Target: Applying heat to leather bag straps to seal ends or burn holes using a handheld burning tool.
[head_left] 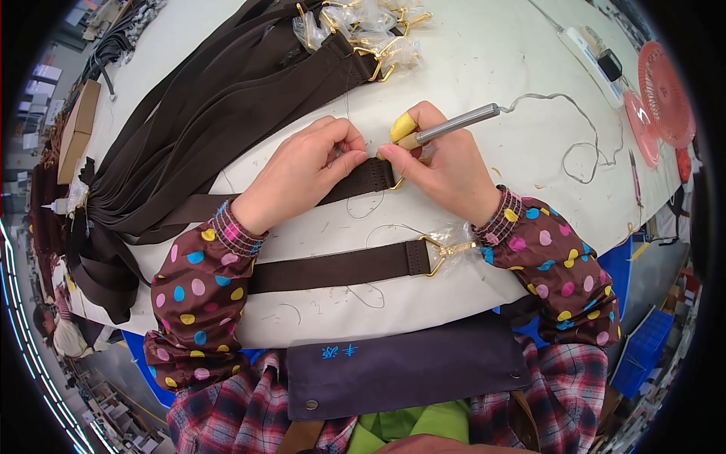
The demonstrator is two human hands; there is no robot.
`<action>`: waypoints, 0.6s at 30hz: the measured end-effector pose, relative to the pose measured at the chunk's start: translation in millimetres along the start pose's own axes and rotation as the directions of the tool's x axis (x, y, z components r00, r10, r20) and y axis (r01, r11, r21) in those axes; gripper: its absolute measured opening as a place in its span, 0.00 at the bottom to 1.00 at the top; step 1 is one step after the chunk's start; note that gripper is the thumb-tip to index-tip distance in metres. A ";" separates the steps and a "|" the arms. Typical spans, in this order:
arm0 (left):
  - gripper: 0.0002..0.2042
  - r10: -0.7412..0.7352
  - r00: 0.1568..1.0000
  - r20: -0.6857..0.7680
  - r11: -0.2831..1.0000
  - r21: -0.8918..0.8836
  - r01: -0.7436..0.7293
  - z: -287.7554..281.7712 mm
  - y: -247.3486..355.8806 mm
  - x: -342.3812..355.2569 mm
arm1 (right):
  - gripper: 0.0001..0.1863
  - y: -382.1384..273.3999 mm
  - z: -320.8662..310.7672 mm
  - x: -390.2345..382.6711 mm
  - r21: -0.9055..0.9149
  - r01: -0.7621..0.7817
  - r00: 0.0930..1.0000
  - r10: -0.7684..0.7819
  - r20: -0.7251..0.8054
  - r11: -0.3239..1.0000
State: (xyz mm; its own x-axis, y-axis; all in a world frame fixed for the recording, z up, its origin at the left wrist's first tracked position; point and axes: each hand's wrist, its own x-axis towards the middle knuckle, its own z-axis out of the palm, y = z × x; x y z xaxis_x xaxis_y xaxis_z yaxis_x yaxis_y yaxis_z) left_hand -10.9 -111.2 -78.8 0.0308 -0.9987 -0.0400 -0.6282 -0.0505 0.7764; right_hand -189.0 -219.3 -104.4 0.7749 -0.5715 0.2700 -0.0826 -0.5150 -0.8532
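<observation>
Pinching beside a dark brown strap [355, 183], with a corded tool [461, 121] gripped in the right hand [445, 163].
Thumb and fingertips of the left hand [301, 172] are pressed together by the strap's ribbed, stitched end, near twelve o'clock; what is caught between them cannot be told. The tool's smooth grey barrel is held near a yellow finger cover [403, 127]. An angular gold-coloured ring [398, 182] is fitted to the strap. A matching strap [336, 268] is laid at six o'clock, a folded strap bundle [219, 106] at ten. The pale table [469, 72] is strewn with scraps; a white power strip [591, 53] and pink latticed basket [665, 94] are set at two, a blue bin [643, 352] at four.
</observation>
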 end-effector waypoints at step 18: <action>0.14 0.211 0.969 -0.125 0.641 0.766 -0.041 10.9 15.6 -54.3 | 0.11 -20.0 -3.9 8.0 0.175 0.227 0.972 -0.213 -0.094 0.958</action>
State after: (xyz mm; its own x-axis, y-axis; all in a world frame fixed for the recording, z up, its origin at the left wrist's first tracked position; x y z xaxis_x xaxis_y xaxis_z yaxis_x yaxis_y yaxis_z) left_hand -30.8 -57.8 -71.4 -0.0053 -0.9789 0.2041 -0.9998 0.0091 0.0173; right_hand -183.6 -216.0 -83.5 0.7125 -0.5057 0.4865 0.2069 -0.5111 -0.8342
